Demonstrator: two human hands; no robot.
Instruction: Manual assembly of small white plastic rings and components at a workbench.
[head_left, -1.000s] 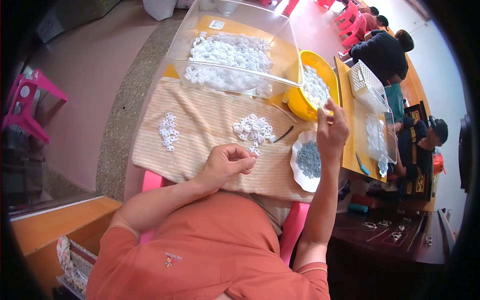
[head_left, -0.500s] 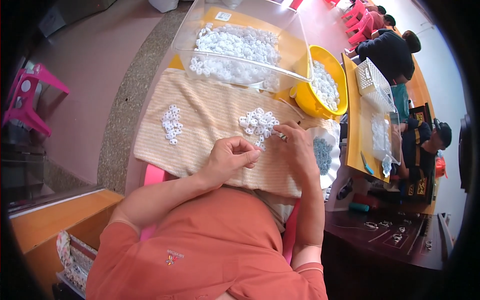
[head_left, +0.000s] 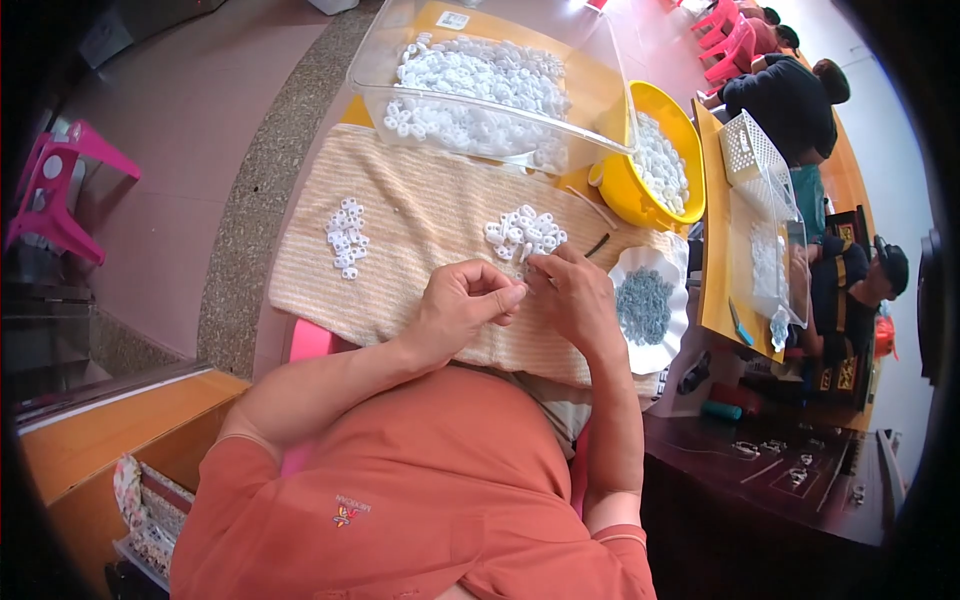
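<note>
Shifted since the first frame: right hand [head_left: 572, 298], from near the yellow plastic basin [head_left: 640, 195] to just beside the left hand [head_left: 462, 310]. Left to right: loose cluster of white, holed plastic pieces [head_left: 347, 238] on beige striped cloth [head_left: 410, 215]; left hand, thumb and forefinger together, contents indiscernible; heap of similar white pieces [head_left: 525, 230]; right hand at its near edge, grip cannot be told.

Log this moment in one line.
Left hand: fingers pinched, contents unclear | Right hand: fingertips near left's, contents unclear | White pieces: two piles on cloth | Grey pieces: in white dish
</note>
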